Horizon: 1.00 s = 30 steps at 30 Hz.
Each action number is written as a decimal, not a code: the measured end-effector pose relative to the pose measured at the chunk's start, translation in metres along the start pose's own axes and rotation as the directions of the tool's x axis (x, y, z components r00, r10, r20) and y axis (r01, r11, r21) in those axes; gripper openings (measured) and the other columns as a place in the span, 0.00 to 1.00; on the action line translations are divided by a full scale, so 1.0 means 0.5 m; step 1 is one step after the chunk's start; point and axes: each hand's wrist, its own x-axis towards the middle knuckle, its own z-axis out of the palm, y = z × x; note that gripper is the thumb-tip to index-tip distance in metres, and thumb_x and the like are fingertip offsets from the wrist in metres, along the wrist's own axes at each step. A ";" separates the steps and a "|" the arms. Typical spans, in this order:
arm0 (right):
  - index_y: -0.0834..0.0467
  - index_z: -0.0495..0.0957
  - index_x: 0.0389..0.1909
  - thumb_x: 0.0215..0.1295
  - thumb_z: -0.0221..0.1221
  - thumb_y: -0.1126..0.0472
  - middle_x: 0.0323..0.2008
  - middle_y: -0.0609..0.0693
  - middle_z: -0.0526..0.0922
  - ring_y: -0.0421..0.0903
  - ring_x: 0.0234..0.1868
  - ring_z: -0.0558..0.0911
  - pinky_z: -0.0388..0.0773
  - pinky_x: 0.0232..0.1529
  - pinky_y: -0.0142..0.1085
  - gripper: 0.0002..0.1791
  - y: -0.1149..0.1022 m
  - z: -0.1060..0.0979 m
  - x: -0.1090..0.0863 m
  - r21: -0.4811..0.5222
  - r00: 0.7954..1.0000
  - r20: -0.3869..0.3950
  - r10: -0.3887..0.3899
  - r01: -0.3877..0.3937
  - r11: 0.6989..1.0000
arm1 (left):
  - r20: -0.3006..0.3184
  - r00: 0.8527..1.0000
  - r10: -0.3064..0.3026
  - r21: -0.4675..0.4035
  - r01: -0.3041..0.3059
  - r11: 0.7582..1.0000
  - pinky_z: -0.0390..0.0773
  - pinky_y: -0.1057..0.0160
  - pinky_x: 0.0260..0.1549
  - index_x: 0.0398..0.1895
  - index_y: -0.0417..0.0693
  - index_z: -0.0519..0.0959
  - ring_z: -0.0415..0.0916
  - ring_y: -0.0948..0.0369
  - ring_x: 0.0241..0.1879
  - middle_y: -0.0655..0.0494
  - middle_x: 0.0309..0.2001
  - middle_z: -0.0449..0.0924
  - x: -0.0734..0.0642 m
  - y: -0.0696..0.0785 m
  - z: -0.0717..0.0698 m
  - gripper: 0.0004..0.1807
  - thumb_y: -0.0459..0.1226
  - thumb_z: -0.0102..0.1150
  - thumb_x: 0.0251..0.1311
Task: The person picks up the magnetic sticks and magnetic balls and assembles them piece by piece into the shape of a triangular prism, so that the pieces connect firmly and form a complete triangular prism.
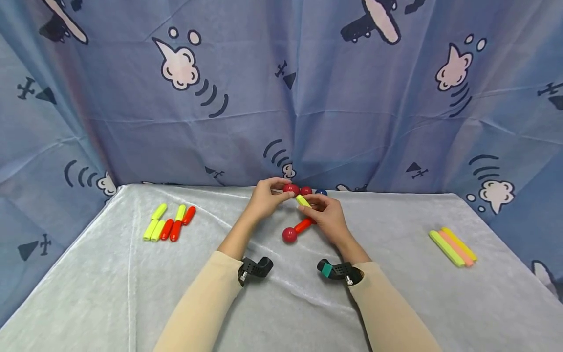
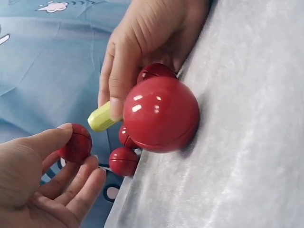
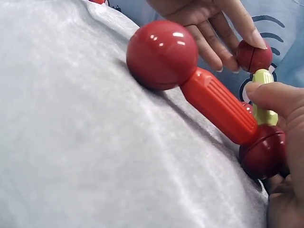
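Note:
My left hand (image 1: 265,198) pinches a small red ball (image 2: 77,143) between thumb and fingers, near the table's back edge. Facing it, my right hand (image 1: 327,215) grips a short yellow-green stick (image 3: 264,95), whose free end points at that ball. The stick's other end meets a second red ball (image 3: 263,153), partly covered by the right fingers. From there a red-orange stick (image 3: 219,105) runs to another red ball (image 3: 162,54), low over the cloth. In the left wrist view this nearest ball (image 2: 161,115) hides part of the joined piece.
Behind the hands lie a loose red ball (image 1: 305,191) and a blue ball (image 1: 321,192). Several short yellow-green sticks (image 1: 158,231) and red sticks (image 1: 175,231) lie at left. Three longer sticks (image 1: 453,247) lie side by side at right. A patterned curtain (image 1: 246,73) hangs behind the table.

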 end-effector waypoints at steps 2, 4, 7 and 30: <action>0.60 0.83 0.53 0.61 0.70 0.60 0.49 0.60 0.85 0.43 0.40 0.81 0.79 0.40 0.24 0.19 -0.001 -0.001 0.001 0.006 1.000 0.001 0.001 -0.001 1.000 | 0.000 1.000 0.001 -0.010 -0.001 1.000 0.86 0.55 0.50 0.57 0.43 0.82 0.86 0.48 0.49 0.43 0.53 0.86 -0.001 0.003 0.000 0.20 0.37 0.69 0.62; 0.60 0.83 0.52 0.61 0.71 0.60 0.48 0.60 0.85 0.43 0.40 0.81 0.79 0.40 0.25 0.19 -0.002 -0.002 0.002 0.006 1.000 0.008 -0.003 0.003 1.000 | 0.008 1.000 -0.003 -0.013 0.003 1.000 0.86 0.56 0.49 0.57 0.43 0.82 0.86 0.48 0.49 0.43 0.53 0.86 -0.001 0.004 0.001 0.20 0.37 0.69 0.62; 0.59 0.83 0.53 0.61 0.71 0.60 0.48 0.60 0.86 0.44 0.40 0.81 0.79 0.41 0.26 0.19 -0.003 -0.003 0.002 -0.003 1.000 0.019 -0.016 0.016 1.000 | 0.018 1.000 -0.002 -0.011 0.003 1.000 0.86 0.57 0.49 0.56 0.43 0.82 0.86 0.49 0.48 0.44 0.53 0.86 -0.003 0.007 0.002 0.19 0.37 0.69 0.62; 0.60 0.75 0.65 0.69 0.60 0.64 0.57 0.62 0.81 0.33 0.46 0.81 0.78 0.47 0.22 0.24 -0.006 -0.015 0.010 0.187 0.995 -0.002 0.097 -0.095 0.978 | 0.567 0.808 -0.161 0.418 -0.114 0.901 0.73 0.69 0.33 0.41 0.47 0.85 0.73 0.65 0.32 0.59 0.33 0.86 -0.033 0.037 -0.032 0.11 0.43 0.69 0.61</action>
